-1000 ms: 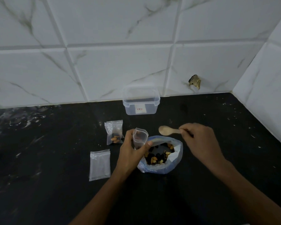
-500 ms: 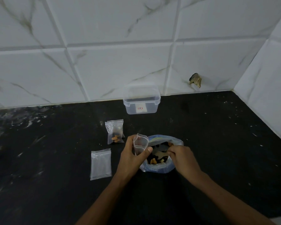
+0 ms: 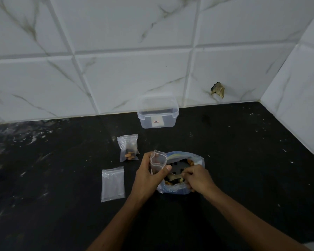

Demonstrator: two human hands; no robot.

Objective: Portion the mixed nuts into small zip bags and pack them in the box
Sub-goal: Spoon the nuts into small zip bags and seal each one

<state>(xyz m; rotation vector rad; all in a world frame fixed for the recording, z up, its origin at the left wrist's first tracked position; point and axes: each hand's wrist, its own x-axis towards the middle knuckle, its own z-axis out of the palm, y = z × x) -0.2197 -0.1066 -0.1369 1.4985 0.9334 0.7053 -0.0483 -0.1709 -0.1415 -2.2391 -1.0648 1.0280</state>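
The mixed nuts (image 3: 178, 181) sit in a blue-and-clear plastic bag (image 3: 176, 190) with its mouth rolled open, standing on the black countertop (image 3: 243, 160). The right hand (image 3: 197, 179) is inside the mouth of that bag, fingers curled round the handle of a wooden spoon (image 3: 172, 177) whose bowl lies low among the nuts.

Just left of the bag, the left hand (image 3: 149, 175) pinches 1 small zip bag (image 3: 158, 163) between thumb and fingers. This zip bag is held upright with its top open, right at the near-left rim of the nut bag; whether any nuts are in it cannot be told.

Behind and to the left, 1 filled zip bag (image 3: 129, 151) lies on the countertop with a small portion of nuts gathered at its near end. Nearer the person and further left lies a flat stack of empty zip bags (image 3: 113, 185), apart from the filled one.

At the back, against the wall, stands the clear plastic box (image 3: 158, 115) with a white label on its front side. It is well apart from both hands.

The wall is white marble-look tile (image 3: 116, 78), with 1 chipped hole (image 3: 218, 89) near the right corner. The countertop carries pale specks and smears, thickest at the far left.
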